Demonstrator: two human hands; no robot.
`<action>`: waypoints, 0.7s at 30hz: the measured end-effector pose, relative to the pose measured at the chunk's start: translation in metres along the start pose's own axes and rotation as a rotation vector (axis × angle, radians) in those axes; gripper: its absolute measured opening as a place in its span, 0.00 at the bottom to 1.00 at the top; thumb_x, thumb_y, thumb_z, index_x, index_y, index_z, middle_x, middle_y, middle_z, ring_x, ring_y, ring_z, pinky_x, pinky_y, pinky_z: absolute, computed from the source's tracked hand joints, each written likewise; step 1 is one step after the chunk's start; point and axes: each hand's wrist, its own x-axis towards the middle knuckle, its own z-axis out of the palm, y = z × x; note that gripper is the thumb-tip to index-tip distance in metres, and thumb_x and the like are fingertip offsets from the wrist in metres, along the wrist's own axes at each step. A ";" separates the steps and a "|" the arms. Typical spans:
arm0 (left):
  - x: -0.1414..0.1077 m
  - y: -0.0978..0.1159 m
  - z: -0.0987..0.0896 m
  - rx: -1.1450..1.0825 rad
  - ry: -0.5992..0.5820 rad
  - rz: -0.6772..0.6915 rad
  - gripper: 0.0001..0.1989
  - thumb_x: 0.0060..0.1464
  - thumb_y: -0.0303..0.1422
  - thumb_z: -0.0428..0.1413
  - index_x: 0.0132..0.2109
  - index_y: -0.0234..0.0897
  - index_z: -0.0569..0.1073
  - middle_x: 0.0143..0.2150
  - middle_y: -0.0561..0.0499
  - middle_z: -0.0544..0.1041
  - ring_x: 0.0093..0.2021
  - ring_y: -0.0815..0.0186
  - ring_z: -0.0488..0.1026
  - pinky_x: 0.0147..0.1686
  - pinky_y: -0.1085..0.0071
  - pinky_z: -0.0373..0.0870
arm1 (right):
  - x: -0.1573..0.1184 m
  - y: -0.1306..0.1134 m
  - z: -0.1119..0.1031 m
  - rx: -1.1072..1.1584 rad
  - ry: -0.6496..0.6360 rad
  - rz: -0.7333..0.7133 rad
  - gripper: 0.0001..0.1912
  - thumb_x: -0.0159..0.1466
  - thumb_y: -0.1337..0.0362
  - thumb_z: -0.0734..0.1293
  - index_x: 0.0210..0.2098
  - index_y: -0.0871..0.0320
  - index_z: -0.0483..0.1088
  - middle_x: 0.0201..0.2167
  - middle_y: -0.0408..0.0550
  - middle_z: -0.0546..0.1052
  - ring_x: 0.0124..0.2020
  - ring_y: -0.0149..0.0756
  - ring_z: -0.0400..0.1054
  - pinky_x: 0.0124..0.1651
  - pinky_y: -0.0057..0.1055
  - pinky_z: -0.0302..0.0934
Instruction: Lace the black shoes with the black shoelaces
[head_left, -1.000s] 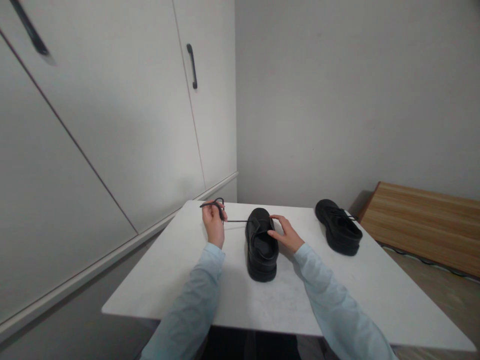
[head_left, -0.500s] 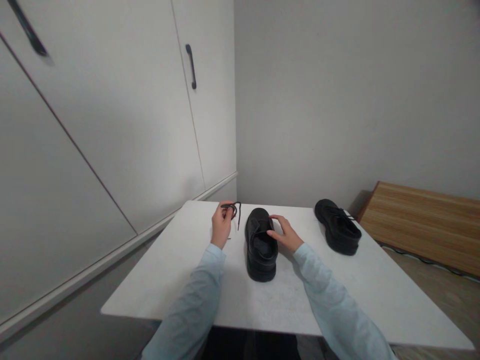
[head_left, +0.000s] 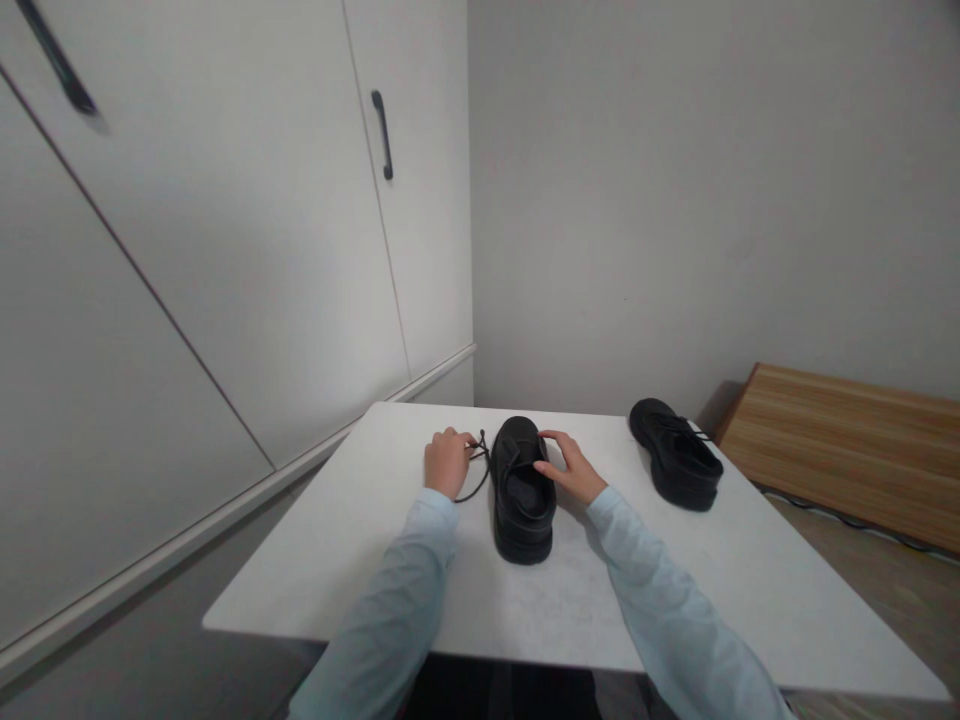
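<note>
A black shoe (head_left: 523, 535) stands upright near the middle of the white table, its toe pointing away from me. Just left of it, my left hand (head_left: 448, 463) is closed on a dark shoelace (head_left: 474, 492), which curves out between the hand and the shoe. My right hand (head_left: 571, 470) rests at the shoe's right side, thumb at the edge of the opening and forefinger by the tongue, with the fingers apart. Whether it presses on the shoe is hard to tell. A second black shoe (head_left: 684, 480), with its lace threaded, stands farther right.
The white table (head_left: 360, 560) reaches back toward a grey wall. White cabinets (head_left: 247, 200) with dark handles line the left side. A wood-grained board or low furniture (head_left: 847, 440) stands beyond the table's right edge, with a cable along its base.
My left hand has lowered toward the table and turned palm down, bringing the shoelace down beside the shoe. My right hand and both shoes have stayed in place.
</note>
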 end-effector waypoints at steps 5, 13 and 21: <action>-0.003 -0.004 0.000 0.059 -0.106 -0.002 0.11 0.56 0.29 0.49 0.41 0.41 0.76 0.40 0.46 0.73 0.42 0.61 0.71 0.39 0.70 0.64 | 0.000 0.000 0.000 0.003 -0.005 0.001 0.25 0.57 0.51 0.65 0.51 0.54 0.60 0.50 0.52 0.67 0.53 0.46 0.59 0.57 0.46 0.52; -0.003 -0.004 0.001 0.003 -0.141 -0.035 0.14 0.57 0.28 0.46 0.44 0.42 0.75 0.42 0.46 0.76 0.44 0.61 0.72 0.40 0.69 0.65 | 0.000 0.000 0.000 0.007 -0.001 0.006 0.25 0.57 0.51 0.65 0.51 0.54 0.61 0.49 0.52 0.67 0.53 0.46 0.59 0.57 0.46 0.52; 0.000 0.000 -0.008 -0.125 -0.119 0.059 0.23 0.50 0.44 0.56 0.52 0.41 0.67 0.45 0.46 0.71 0.46 0.61 0.69 0.42 0.70 0.65 | 0.001 -0.002 0.000 -0.002 -0.002 0.008 0.25 0.57 0.50 0.65 0.51 0.53 0.61 0.49 0.52 0.68 0.53 0.46 0.60 0.56 0.47 0.53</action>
